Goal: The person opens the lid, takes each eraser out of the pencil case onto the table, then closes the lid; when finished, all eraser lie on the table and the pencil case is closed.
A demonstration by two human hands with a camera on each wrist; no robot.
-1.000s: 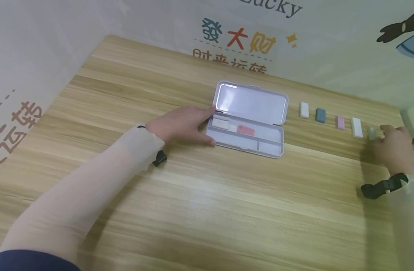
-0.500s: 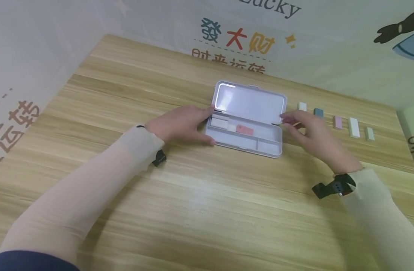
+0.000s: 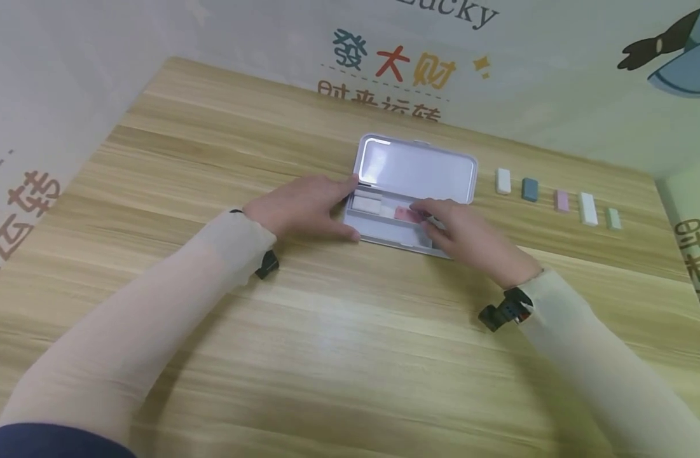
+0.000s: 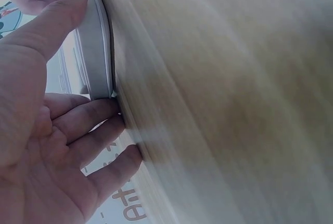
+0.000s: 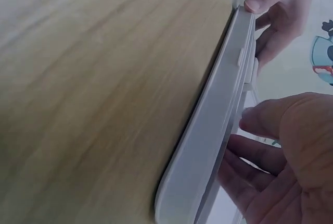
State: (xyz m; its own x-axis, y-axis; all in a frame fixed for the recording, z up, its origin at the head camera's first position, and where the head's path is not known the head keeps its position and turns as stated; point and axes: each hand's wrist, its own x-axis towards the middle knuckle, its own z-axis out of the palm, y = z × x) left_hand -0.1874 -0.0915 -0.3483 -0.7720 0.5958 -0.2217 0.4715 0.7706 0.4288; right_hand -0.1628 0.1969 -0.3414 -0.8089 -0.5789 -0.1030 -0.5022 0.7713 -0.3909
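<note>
A pale lilac pencil case (image 3: 378, 230) lies with its lid (image 3: 421, 170) raised toward the wall. My left hand (image 3: 304, 207) holds its left end, thumb at the front corner and fingers at the hinge side; in the left wrist view, the thumb (image 4: 73, 8) touches the case wall. White erasers (image 3: 367, 203) and a pink eraser (image 3: 404, 215) lie in its back compartment. My right hand (image 3: 470, 235) reaches into the right part of the case, fingertips near the pink eraser. Whether anything is between those fingertips is hidden, also in the right wrist view.
Right of the case, several erasers stand in a row on the wooden table (image 3: 327, 356): white (image 3: 503, 181), blue-grey (image 3: 529, 189), pink-purple (image 3: 562, 201), long white (image 3: 587, 208) and pale green (image 3: 613, 219). A printed wall covering (image 3: 258, 38) rises behind the table.
My right hand has moved left, from beside the pale green eraser at the far right to the case's right edge and then into the case. The left hand keeps its place.
</note>
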